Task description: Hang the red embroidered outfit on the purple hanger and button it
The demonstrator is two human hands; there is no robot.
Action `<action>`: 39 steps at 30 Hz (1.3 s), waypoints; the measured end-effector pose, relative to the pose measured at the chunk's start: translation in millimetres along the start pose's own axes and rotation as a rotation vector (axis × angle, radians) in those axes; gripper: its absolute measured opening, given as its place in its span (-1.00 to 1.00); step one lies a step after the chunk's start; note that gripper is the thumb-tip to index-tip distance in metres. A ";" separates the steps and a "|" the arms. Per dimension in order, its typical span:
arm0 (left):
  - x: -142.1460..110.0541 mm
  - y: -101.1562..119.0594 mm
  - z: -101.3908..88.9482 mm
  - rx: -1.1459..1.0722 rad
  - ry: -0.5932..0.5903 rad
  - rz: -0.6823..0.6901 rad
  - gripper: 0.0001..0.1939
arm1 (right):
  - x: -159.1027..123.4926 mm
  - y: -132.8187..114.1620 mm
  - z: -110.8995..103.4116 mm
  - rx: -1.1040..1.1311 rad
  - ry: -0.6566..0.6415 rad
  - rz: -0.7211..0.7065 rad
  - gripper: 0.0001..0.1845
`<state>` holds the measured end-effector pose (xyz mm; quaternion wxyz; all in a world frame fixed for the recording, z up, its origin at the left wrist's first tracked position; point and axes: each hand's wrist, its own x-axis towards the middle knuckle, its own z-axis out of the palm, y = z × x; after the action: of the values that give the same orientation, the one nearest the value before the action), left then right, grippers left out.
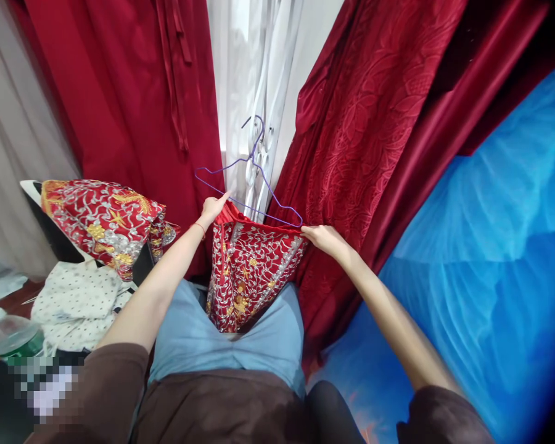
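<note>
**Red embroidered garment with purple hanger, held in two hands**

Nearest: dark brown top (pixel 213 401) and light blue lower garment (pixel 235 361), worn by the person. Ahead of these, the embroidered garment (pixel 254 274), red with silver and gold work, its waistband uppermost. Left hand (pixel 211 213): pinching its upper left edge. Right hand (pixel 326 239): pinching its upper right corner, beside the hanger's end. Purple hanger (pixel 252 158): directly above the garment, hook upward; attachment cannot be told.

Left of the garment: a clear bottle (pixel 16 335), dotted white cloth (pixel 76 302), a reddish-brown surface (pixel 30 291) partly hidden, and a second embroidered piece (pixel 106 219) over a black-and-white support.

Beyond the garment: white scrolled metalwork (pixel 269 135), with a plain red drape (pixel 120 92) to its left and a patterned red drape (pixel 365 142) to its right. Far left, a pale grey curtain (pixel 18 154); far right, a blue backdrop (pixel 490 246).
</note>
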<state>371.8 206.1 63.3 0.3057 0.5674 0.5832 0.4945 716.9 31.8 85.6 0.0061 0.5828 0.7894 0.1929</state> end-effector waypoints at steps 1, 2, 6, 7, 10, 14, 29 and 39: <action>2.6 2.0 4.5 0.037 0.034 -0.001 -0.46 | 0.5 0.3 -2.0 -0.005 0.006 -0.001 -0.67; 5.3 3.4 9.1 0.081 0.061 0.000 -0.47 | 0.9 0.6 -3.8 -0.010 0.010 -0.003 -0.67; 15.7 1.2 23.9 0.121 0.090 -0.020 -0.62 | 1.6 1.5 -9.9 0.002 0.041 -0.002 -0.66; 17.4 -1.2 26.0 0.101 0.101 -0.026 -0.66 | 1.8 1.4 -11.6 0.019 0.053 -0.004 -0.67; 18.1 -10.3 28.8 -0.008 0.126 -0.011 -0.72 | 3.7 -1.5 -18.0 0.079 0.103 -0.023 -0.67; 7.3 -20.0 29.3 -0.242 0.102 0.028 -0.77 | 14.4 -13.4 -31.5 0.081 0.194 0.011 -0.67; -34.0 -19.2 24.4 -0.401 0.231 0.088 -0.89 | 90.0 -75.4 -21.5 0.399 0.502 0.165 -0.58; -39.8 -20.0 -20.8 -0.192 0.134 0.351 -0.66 | 89.2 -83.4 -34.5 0.048 0.274 0.310 -0.45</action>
<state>352.3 165.6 43.4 0.2282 0.5944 0.4448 0.6299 603.7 83.3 110.7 -0.1449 0.6657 0.6880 0.2500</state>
